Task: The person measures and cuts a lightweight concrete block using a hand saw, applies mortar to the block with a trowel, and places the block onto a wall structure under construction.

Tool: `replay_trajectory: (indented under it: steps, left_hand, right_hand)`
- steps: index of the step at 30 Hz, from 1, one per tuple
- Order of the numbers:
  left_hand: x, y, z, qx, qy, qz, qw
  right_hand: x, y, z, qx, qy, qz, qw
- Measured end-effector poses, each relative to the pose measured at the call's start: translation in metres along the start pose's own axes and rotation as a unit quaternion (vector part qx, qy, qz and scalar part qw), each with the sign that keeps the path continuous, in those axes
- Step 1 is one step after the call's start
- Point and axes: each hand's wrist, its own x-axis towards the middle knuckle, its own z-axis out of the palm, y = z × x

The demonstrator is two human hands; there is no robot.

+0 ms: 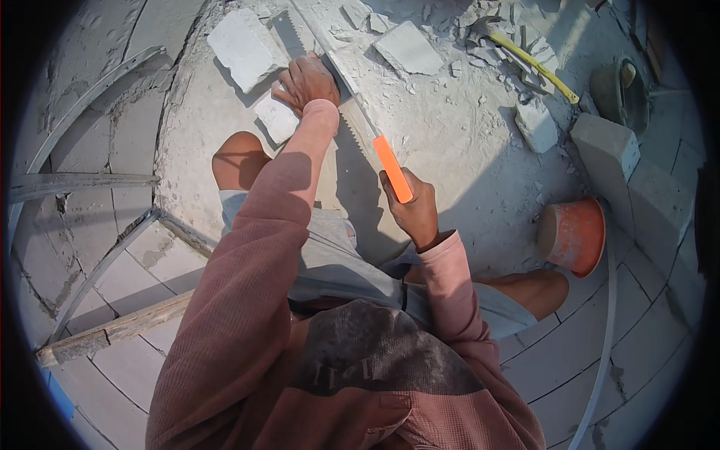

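Handsaw [392, 166] in the right hand [417, 210], left hand [307, 81] and two block chunks [247, 51] left of the handsaw, hammer [529, 58] on rubble [544, 54] to its right, bucket [574, 236] well to its right

This looks like a building site: bare block walls [645, 360], a dusty floor [457, 150] strewn with broken white blocks [409, 47], a yellow-handled hammer [534, 65], a smeared orange bucket [579, 236] and a handsaw [391, 166].

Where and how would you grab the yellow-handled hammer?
Likely by the lower end of its yellow handle, from the near right, closing across the shaft. The hammer lies slanted, its slim handle ending toward that side, while its head sits among broken pieces. The right hand grips the orange-handled saw, so it would have to free itself first.
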Motion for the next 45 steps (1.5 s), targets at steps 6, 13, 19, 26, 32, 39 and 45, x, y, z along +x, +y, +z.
replay_trajectory:
  steps: [6, 13, 19, 26, 32, 39, 45]
  left_hand:
    - [0.011, -0.014, -0.003, 0.019, -0.011, -0.001, 1.0]
    - [0.006, 0.009, -0.001, 0.005, -0.041, 0.001, 0.999]
    - [0.014, -0.008, -0.004, 0.007, -0.032, -0.027, 0.999]
    - [0.012, 0.004, -0.009, 0.016, -0.05, -0.015, 0.999]
    - [0.011, 0.001, -0.006, 0.016, -0.051, -0.032, 0.998]
    - [0.012, -0.006, -0.013, 0.028, -0.05, -0.02, 0.998]
    - [0.018, -0.002, 0.003, 0.021, -0.051, -0.009, 0.998]
  right_hand:
    - [-0.133, -0.014, -0.06, -0.051, 0.022, -0.033, 0.998]
    - [0.01, 0.0, -0.016, -0.013, 0.004, 0.004, 1.0]
    - [-0.088, 0.006, -0.044, -0.045, 0.022, -0.008, 0.999]
    - [-0.023, 0.007, -0.039, -0.027, -0.028, 0.03, 0.999]
    - [-0.023, 0.017, -0.018, -0.034, -0.012, -0.004, 0.999]
    - [-0.096, 0.032, -0.072, -0.051, -0.029, 0.003, 0.998]
    - [0.013, 0.028, -0.013, 0.05, -0.013, -0.019, 0.999]
